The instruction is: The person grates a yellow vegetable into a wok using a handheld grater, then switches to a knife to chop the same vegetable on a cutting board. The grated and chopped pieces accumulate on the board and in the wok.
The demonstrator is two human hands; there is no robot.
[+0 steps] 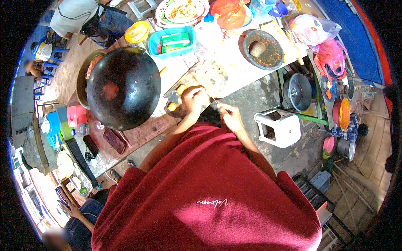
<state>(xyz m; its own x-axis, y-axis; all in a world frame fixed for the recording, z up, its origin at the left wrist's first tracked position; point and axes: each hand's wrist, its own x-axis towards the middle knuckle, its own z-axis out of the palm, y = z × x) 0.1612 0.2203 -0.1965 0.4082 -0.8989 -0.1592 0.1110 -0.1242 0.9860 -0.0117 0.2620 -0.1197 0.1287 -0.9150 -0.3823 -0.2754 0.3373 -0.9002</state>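
Observation:
My left hand point(193, 101) is curled at the near edge of the table, its fingers closed; what they hold, if anything, is too small to make out. Just right of it, my right hand point(230, 116) grips a thin knife point(214, 100) that points toward the left hand; its blade hardly shows. Two yellow-orange chunks lie beside my left wrist, the upper chunk point(181, 89) and the lower chunk point(172, 106). Beyond my hands is a stained, worn wooden board point(213, 75) on the bright tabletop.
A big black wok point(123, 88) stands bottom-out at the left. Behind are a turquoise basin point(155, 44) with green packets and a plate of food point(167, 21). A stone mortar point(272, 58) holds red paste. Right of me is a white stool point(277, 127). Other people are at the left.

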